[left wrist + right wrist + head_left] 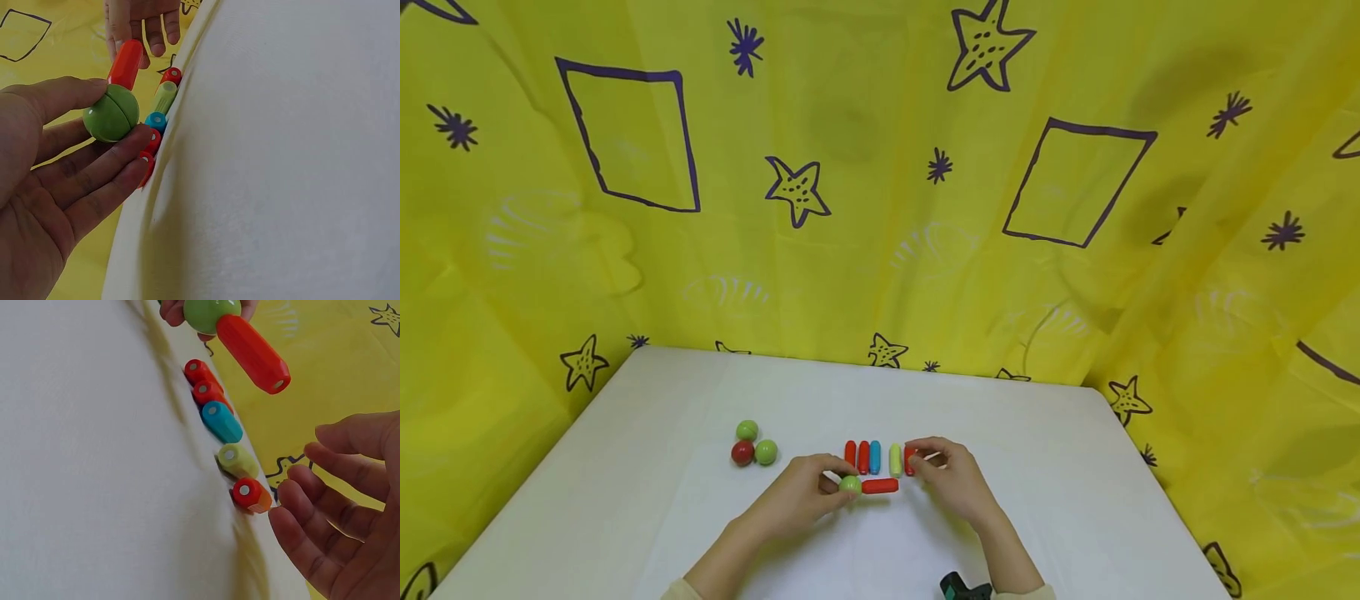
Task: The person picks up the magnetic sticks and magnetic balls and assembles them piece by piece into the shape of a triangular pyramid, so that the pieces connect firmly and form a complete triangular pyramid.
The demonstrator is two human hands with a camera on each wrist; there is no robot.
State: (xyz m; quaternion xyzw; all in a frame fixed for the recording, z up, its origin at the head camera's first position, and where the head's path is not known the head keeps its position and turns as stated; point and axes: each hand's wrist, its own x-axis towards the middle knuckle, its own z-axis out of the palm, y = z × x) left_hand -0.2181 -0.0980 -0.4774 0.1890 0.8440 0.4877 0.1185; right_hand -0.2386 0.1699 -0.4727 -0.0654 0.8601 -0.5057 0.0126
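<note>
My left hand (805, 496) pinches a green ball (112, 114) between thumb and fingers. From the ball a red stick (253, 353) juts out to the right, its end joined to the ball and its far end free. Behind it, a row of short sticks lies on the table: two red ones at the left, a blue stick (221, 422), a pale yellow-green stick (237, 460) and a red stick (251, 495) at the right end. The right hand (955, 482) hovers beside that last red stick with fingers loosely bent, holding nothing. Pale discs show in the stick ends.
Two green balls (766, 452) and a red ball (742, 452) sit together at the left of the white table (1075, 500). A black object (958, 586) lies by the right forearm. Yellow patterned curtain (865, 275) surrounds the table's back and sides.
</note>
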